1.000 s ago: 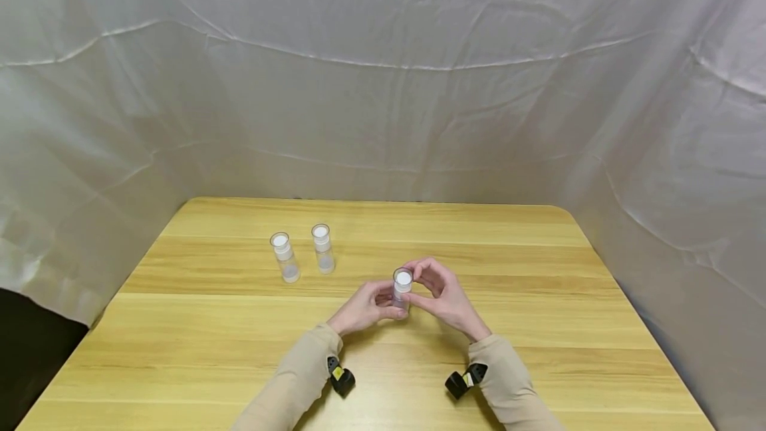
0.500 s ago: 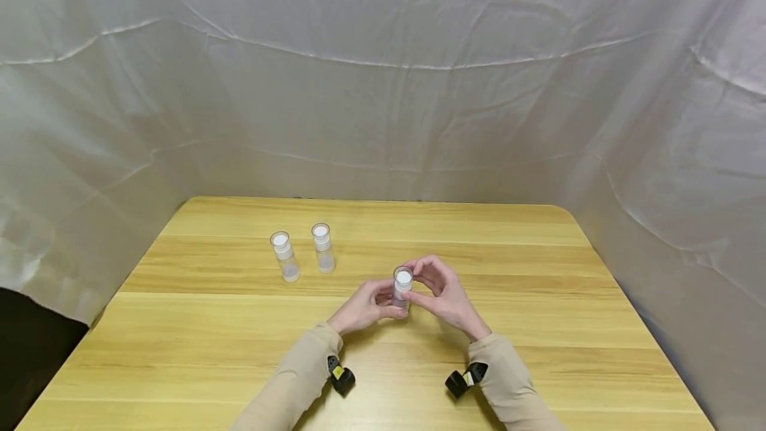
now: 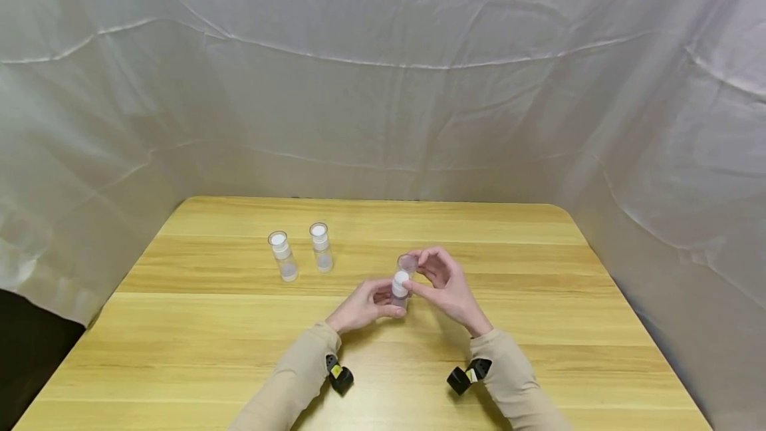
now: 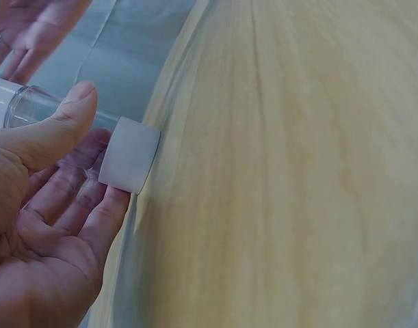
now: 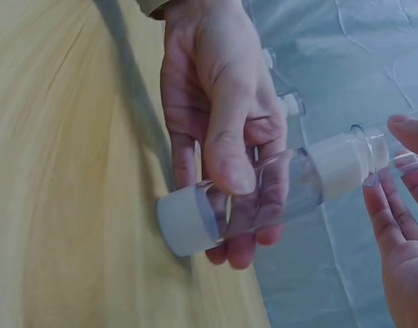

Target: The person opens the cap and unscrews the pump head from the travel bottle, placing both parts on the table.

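Note:
A clear pump bottle (image 3: 399, 287) with a white collar stands upright or slightly tilted at mid-table. My left hand (image 3: 362, 308) grips its lower body between thumb and fingers. In the right wrist view, the bottle's white base (image 5: 188, 221) and see-through body (image 5: 284, 191) show plainly, with the left thumb laid across it. Just above and right of the bottle top, my right hand (image 3: 445, 290) pinches a transparent cap (image 3: 409, 263), which sits off-axis from the white top. The left wrist view shows the white base (image 4: 130, 156) beyond the left fingers; the cap is outside that view.
Two similar capped bottles, one at left (image 3: 282, 257) and one beside it (image 3: 321, 247), stand upright farther back on the wooden table (image 3: 509, 251). A grey-white curtain (image 3: 383, 118) surrounds the table's back and sides.
The right hand has moved up and slightly right, drawing the clear cap off the bottle's top. My left hand has kept its hold on the bottle, nearly still.

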Demonstrator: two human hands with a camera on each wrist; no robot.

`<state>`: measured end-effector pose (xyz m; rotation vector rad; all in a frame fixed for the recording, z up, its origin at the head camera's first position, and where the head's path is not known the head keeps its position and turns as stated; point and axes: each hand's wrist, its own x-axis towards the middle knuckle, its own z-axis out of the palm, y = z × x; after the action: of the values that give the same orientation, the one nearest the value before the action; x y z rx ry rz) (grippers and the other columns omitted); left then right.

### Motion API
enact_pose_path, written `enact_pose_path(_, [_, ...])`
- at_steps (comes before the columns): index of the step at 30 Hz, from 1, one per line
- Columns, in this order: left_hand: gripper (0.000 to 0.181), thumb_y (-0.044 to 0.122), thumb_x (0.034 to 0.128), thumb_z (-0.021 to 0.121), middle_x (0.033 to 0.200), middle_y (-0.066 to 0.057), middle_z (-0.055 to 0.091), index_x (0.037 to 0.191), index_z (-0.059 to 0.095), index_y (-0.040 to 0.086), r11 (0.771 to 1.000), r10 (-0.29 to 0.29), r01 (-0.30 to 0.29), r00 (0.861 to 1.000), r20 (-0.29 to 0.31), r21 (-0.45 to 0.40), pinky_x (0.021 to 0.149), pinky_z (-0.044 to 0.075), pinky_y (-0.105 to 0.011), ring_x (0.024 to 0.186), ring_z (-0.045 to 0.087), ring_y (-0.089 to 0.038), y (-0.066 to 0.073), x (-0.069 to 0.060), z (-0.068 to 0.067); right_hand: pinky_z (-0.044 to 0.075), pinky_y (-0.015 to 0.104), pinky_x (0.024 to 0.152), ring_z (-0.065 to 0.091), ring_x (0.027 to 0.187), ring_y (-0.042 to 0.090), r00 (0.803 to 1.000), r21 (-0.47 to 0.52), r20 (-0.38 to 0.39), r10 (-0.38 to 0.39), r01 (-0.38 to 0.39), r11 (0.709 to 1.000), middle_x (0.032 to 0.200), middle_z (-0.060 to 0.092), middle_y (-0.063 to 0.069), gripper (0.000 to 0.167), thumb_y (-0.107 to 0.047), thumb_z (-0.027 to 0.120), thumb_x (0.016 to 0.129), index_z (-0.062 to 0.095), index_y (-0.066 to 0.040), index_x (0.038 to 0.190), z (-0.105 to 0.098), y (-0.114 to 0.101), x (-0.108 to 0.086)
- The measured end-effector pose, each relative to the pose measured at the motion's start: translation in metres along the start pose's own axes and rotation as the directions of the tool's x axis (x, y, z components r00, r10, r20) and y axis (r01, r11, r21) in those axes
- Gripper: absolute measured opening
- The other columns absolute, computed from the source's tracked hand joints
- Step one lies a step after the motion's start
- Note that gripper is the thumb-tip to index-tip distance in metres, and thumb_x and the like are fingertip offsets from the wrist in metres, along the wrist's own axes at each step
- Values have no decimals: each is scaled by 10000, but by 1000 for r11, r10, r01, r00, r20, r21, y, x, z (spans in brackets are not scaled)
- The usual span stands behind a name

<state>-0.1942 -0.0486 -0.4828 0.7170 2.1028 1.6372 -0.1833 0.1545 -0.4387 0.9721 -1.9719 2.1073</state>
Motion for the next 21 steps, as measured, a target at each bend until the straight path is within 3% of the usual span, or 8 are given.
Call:
enact_pose_path(3, [522, 82, 905, 722, 1351, -216, 640, 1391, 553, -3, 1000, -1, 1, 1000, -1, 0, 1152, 451, -501, 1280, 602, -374, 2, 0, 0, 543, 211, 1021, 641, 1161, 55, 1000, 32, -20, -6, 6, 999, 1227, 659, -68, 372, 190, 682, 799, 409, 135, 1047, -1, -5, 2])
enact_pose_path(10, [515, 56, 907, 709, 1331, -224, 650, 1385, 540, -37, 1000, 6, -6, 1000, 1, -5, 1155, 443, -514, 1277, 603, -384, 3, 0, 0, 554, 228, 1014, 658, 1150, 90, 995, 108, -82, -62, 71, 992, 1229, 675, -24, 455, 233, 668, 777, 500, 2, 1131, -12, -9, 6])
enact_pose_path(21, [492, 48, 898, 715, 1323, -214, 658, 1359, 563, -36, 1000, -3, 3, 1000, -2, 1, 1153, 445, -517, 1266, 609, -381, 0, 2, 1, 557, 214, 1002, 679, 1098, 74, 975, -25, -220, -43, 38, 999, 1193, 698, -36, 519, 255, 674, 755, 465, 206, 1228, -49, -5, 1])
